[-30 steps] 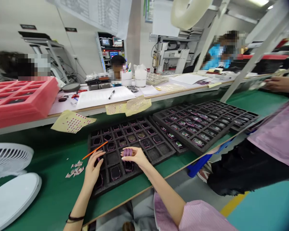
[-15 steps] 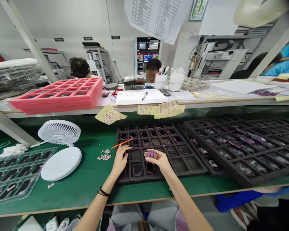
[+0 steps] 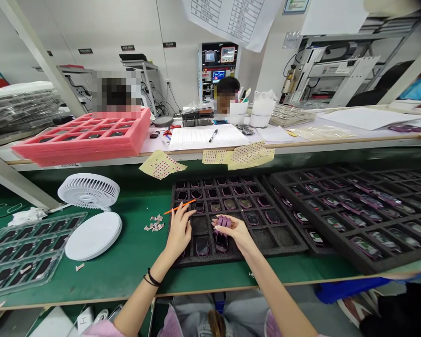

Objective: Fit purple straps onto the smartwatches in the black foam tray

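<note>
My right hand (image 3: pixel 235 230) pinches a few small purple curved pieces (image 3: pixel 224 221), lined up side by side over the black foam tray (image 3: pixel 291 250). A dark-screened, purple-rimmed watch-like unit (image 3: pixel 221 242) is just below these fingers. To the left, my left hand (image 3: pixel 179 230) lies over the tray's left edge with its fingers apart. An orange stick (image 3: pixel 189 203) lies at its fingertips; whether they touch it, I cannot tell. Several similar units (image 3: pixel 202 245) sit in the tray's compartments, and the compartment between my hands (image 3: pixel 199 225) has none.
More foam trays (image 3: pixel 358 262) with purple-framed units overlap on the right. A white fan (image 3: pixel 93 236), small paper-like scraps (image 3: pixel 154 224) and a clear plastic tray (image 3: pixel 24 255) are on the left. A raised shelf (image 3: pixel 182 154) runs behind, bearing a pink foam tray (image 3: pixel 80 152).
The view has shifted slightly. My left hand's fingers have spread a little more beside the orange stick. My right hand still holds the purple pieces in nearly the same place.
</note>
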`<state>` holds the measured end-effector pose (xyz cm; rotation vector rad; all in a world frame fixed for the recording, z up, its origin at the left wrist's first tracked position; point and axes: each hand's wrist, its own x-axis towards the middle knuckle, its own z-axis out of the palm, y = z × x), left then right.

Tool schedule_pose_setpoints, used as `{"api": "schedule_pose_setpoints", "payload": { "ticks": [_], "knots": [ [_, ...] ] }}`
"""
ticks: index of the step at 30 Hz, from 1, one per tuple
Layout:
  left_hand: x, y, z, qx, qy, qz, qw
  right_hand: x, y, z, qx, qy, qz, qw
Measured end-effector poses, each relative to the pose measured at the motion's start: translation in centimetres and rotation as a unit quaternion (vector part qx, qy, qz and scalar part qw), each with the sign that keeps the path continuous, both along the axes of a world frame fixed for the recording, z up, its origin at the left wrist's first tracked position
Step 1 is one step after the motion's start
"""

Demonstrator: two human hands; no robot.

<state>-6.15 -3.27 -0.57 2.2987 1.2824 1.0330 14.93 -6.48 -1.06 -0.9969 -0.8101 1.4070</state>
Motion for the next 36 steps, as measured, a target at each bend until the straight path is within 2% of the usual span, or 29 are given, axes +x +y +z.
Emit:
{"api": "schedule_pose_setpoints", "payload": {
  "ticks": [2, 5, 7, 10, 13, 16, 18, 19, 22, 26, 31, 33, 36],
  "knots": [
    [0.9, -0.7, 1.8, 0.002, 0.006, -0.101, 0.995, 0.3, 0.0, 0.6, -0.024, 0.008, 0.02, 0.999],
    [2.7, -0.9, 3.6, -0.064, 0.001, -0.266, 0.962, 0.6, -0.2, 1.6, -0.043, 0.026, 0.09, 0.995],
    [3.8, -0.5, 4.0, -0.094, -0.011, -0.308, 0.947, 0.7, -0.6, 2.1, -0.037, 0.035, 0.133, 0.99],
    [4.8, 0.4, 4.0, -0.103, -0.033, -0.295, 0.95, 1.1, -0.8, 2.4, -0.035, 0.022, 0.137, 0.99],
    [5.1, 1.3, 3.9, -0.083, -0.031, -0.26, 0.962, 2.1, -0.3, 2.2, -0.034, -0.011, 0.086, 0.996],
    [5.6, 2.3, 3.5, -0.076, 0.021, -0.225, 0.971, 3.5, 1.0, 1.5, -0.007, -0.067, 0.015, 0.998],
    [5.9, 2.8, 3.1, -0.08, 0.074, -0.218, 0.97, 4.3, 2.1, 0.7, 0.032, -0.163, -0.013, 0.986],
    [6.0, 2.9, 2.9, -0.08, 0.095, -0.217, 0.968, 4.5, 2.6, 0.2, 0.056, -0.236, -0.02, 0.97],
    [5.3, 3.1, 2.7, -0.059, 0.127, -0.198, 0.97, 4.9, 3.5, -1.1, 0.112, -0.434, -0.019, 0.894],
    [2.4, 2.7, 2.8, -0.019, 0.189, -0.147, 0.971, 4.6, 3.4, -2.0, 0.128, -0.511, -0.022, 0.849],
    [-0.5, 1.8, 0.7, -0.009, 0.236, -0.154, 0.959, 3.6, 1.5, -1.3, 0.205, -0.666, -0.096, 0.711],
    [-1.2, 1.5, -0.2, -0.014, 0.233, -0.148, 0.961, 3.3, 0.7, -1.2, 0.244, -0.682, -0.065, 0.687],
    [-1.5, 1.4, -0.6, -0.025, 0.23, -0.13, 0.964, 3.2, -0.1, -1.4, 0.246, -0.683, 0.025, 0.687]
  ]
}}
